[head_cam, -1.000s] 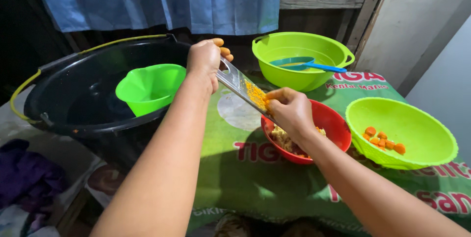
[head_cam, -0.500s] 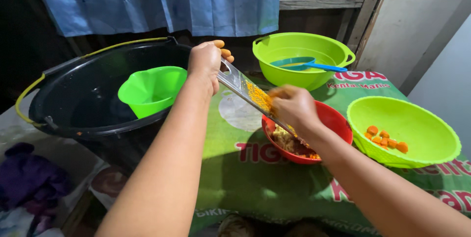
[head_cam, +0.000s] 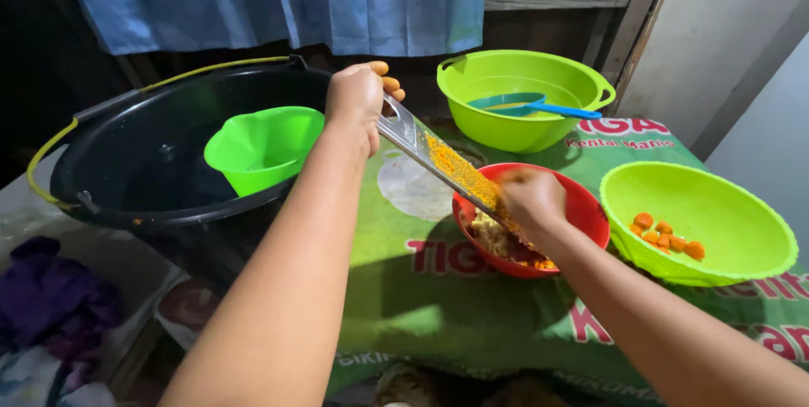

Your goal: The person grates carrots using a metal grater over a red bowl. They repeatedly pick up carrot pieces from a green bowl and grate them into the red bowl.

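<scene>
Grater (head_cam: 442,164) gripped by left hand (head_cam: 354,104) over red bowl (head_cam: 581,205); right hand (head_cam: 529,198) pinches turmeric, fingertips could scrape blades.

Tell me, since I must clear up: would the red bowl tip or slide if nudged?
The red bowl looks like thin plastic, so probably light. The grated heap inside should steady it somewhat. On the smooth green printed cover it would likely slide rather than tip.

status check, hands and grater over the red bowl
Left hand grips grater top, slanted into red bowl. Right hand pressed on grater's lower end, piece hidden. Nothing blocking.
</scene>
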